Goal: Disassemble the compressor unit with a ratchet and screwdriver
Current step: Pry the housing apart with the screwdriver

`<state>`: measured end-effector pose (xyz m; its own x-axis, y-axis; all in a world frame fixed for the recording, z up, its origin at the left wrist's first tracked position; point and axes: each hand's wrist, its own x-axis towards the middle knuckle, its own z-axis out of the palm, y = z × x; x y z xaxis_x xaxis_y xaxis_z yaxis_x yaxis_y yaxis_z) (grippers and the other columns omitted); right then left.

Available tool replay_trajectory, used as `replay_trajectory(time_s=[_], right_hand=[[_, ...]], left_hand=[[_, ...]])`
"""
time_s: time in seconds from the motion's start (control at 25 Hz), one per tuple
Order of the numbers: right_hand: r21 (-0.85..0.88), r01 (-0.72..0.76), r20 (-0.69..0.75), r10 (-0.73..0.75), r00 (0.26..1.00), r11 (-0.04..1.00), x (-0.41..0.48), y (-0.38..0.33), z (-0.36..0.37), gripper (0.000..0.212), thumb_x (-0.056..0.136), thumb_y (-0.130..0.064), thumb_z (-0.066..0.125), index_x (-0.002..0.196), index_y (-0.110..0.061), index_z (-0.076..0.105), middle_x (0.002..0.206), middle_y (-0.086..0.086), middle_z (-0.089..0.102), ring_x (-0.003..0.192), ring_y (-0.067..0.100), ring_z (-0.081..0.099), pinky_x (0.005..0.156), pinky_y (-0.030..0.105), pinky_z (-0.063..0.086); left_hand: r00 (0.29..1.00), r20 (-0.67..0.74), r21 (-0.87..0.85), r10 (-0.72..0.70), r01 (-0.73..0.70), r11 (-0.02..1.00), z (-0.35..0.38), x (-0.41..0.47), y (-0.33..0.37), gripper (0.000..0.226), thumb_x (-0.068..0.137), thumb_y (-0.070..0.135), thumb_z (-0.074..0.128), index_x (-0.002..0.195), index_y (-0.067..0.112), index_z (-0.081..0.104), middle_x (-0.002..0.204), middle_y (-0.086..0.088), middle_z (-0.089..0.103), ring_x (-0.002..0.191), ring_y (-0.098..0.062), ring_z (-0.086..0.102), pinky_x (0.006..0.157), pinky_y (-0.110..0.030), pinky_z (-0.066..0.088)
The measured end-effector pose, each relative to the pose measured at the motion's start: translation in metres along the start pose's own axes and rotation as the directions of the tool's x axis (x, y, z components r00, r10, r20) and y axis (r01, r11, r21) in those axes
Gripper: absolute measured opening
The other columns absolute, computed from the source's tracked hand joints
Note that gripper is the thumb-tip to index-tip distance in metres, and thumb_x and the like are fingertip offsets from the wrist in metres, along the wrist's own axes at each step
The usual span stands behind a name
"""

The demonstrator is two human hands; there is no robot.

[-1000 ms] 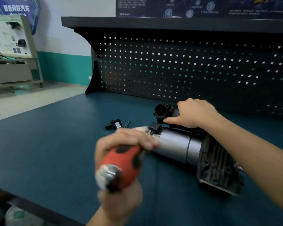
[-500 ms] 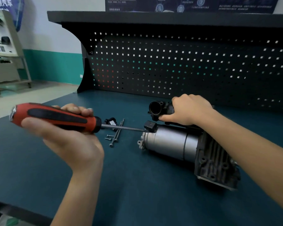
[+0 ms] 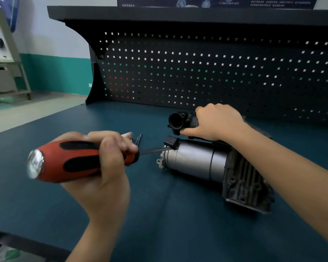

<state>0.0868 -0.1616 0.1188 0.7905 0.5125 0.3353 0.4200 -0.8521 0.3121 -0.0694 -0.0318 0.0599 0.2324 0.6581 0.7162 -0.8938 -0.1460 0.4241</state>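
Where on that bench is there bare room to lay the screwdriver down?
Bare mat in front of the compressor, and at the left, beyond the left hand. It's crowded between hand and compressor, where loose bolts lie.

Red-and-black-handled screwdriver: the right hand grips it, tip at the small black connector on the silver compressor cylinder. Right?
No: the head view shows the left hand gripping the red-and-black-handled screwdriver, tip at the small black connector on the silver compressor cylinder.

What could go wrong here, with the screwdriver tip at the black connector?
The screwdriver tip could slip off the black connector and scratch the silver housing of the compressor. Prying hard might crack the connector's plastic. The loose bolts lying nearby could be knocked away.
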Motion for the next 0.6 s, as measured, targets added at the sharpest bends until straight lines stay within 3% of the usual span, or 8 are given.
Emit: replay_trajectory(time_s=[0.12, 0.16, 0.24, 0.32, 0.4, 0.48, 0.56, 0.6], right_hand=[[0.005, -0.004, -0.008, 0.004, 1.0, 1.0, 0.0, 0.0, 0.0, 0.066, 0.075, -0.078, 0.042, 0.08, -0.014, 0.056, 0.061, -0.004, 0.046, 0.05, 0.011, 0.04, 0.043, 0.024, 0.025], [0.002, -0.005, -0.017, 0.005, 1.0, 1.0, 0.0, 0.0, 0.001, 0.065, 0.075, -0.077, 0.043, 0.08, -0.014, 0.055, 0.061, -0.004, 0.045, 0.05, 0.011, 0.039, 0.043, 0.024, 0.024], [-0.003, -0.011, -0.021, 0.011, 1.0, 1.0, -0.001, -0.001, 0.0, 0.063, 0.076, -0.076, 0.043, 0.078, -0.014, 0.054, 0.06, -0.004, 0.044, 0.05, 0.011, 0.038, 0.043, 0.024, 0.023], [0.0, -0.014, -0.008, 0.014, 1.0, 1.0, -0.002, -0.001, 0.0, 0.063, 0.076, -0.076, 0.043, 0.078, -0.014, 0.054, 0.061, -0.004, 0.043, 0.05, 0.012, 0.037, 0.043, 0.024, 0.023], [0.002, -0.007, -0.008, 0.007, 1.0, 1.0, -0.001, 0.001, -0.001, 0.062, 0.077, -0.075, 0.044, 0.077, -0.014, 0.054, 0.061, -0.004, 0.043, 0.05, 0.012, 0.037, 0.043, 0.024, 0.023], [0.001, 0.013, -0.025, -0.013, 1.0, 1.0, -0.002, 0.0, -0.003, 0.06, 0.077, -0.074, 0.045, 0.07, -0.015, 0.049, 0.061, -0.004, 0.042, 0.05, 0.012, 0.037, 0.043, 0.024, 0.023], [-0.009, 0.041, -0.05, -0.041, 0.998, 0.999, -0.004, -0.003, -0.004, 0.059, 0.078, -0.073, 0.045, 0.063, -0.017, 0.041, 0.061, -0.004, 0.041, 0.05, 0.011, 0.035, 0.043, 0.024, 0.021], [-0.018, 0.052, -0.063, -0.053, 0.997, 0.998, -0.005, -0.004, -0.004, 0.059, 0.078, -0.073, 0.046, 0.061, -0.017, 0.038, 0.06, -0.004, 0.039, 0.05, 0.011, 0.034, 0.043, 0.024, 0.021]], left_hand=[[0.99, 0.092, 0.065, 0.112, -0.118, 0.991, -0.001, -0.007, -0.004, 0.046, 0.076, 0.014, 0.048, 0.097, -0.025, 0.038, 0.059, 0.015, 0.054, 0.05, -0.007, 0.054, 0.066, -0.028, 0.049], [0.969, 0.162, 0.151, 0.188, -0.213, 0.965, -0.003, -0.008, -0.003, 0.043, 0.074, 0.012, 0.05, 0.106, -0.016, 0.046, 0.066, 0.018, 0.055, 0.054, -0.006, 0.056, 0.065, -0.028, 0.049], [0.838, 0.447, 0.308, 0.314, -0.474, 0.825, -0.011, -0.02, 0.0, 0.04, 0.074, 0.008, 0.052, 0.106, 0.033, 0.055, 0.084, 0.024, 0.055, 0.071, 0.004, 0.056, 0.069, -0.014, 0.048], [0.747, 0.593, 0.255, 0.3, -0.528, 0.81, -0.009, -0.033, 0.008, 0.012, 0.092, 0.02, 0.05, 0.096, 0.03, 0.054, 0.093, 0.015, 0.059, 0.077, 0.001, 0.055, 0.077, -0.004, 0.042], [0.824, 0.445, 0.11, 0.35, -0.439, 0.892, 0.008, -0.038, 0.008, 0.013, 0.096, 0.027, 0.05, 0.083, 0.027, 0.054, 0.083, 0.009, 0.056, 0.066, -0.01, 0.054, 0.073, -0.01, 0.047], [0.982, 0.024, 0.022, 0.188, -0.189, 0.982, 0.021, -0.015, 0.001, 0.016, 0.086, 0.018, 0.055, 0.079, 0.032, 0.057, 0.063, 0.011, 0.055, 0.053, -0.008, 0.05, 0.058, -0.021, 0.047], [0.945, -0.327, -0.002, -0.016, 0.017, 1.0, 0.012, 0.024, -0.012, 0.005, 0.084, 0.02, 0.056, 0.085, 0.017, 0.052, 0.054, 0.01, 0.049, 0.046, -0.009, 0.046, 0.058, -0.026, 0.045], [0.905, -0.41, -0.041, -0.117, 0.11, 0.993, 0.005, 0.038, -0.017, 0.018, 0.088, 0.02, 0.054, 0.091, 0.006, 0.043, 0.055, 0.006, 0.046, 0.044, -0.01, 0.044, 0.06, -0.027, 0.045]])
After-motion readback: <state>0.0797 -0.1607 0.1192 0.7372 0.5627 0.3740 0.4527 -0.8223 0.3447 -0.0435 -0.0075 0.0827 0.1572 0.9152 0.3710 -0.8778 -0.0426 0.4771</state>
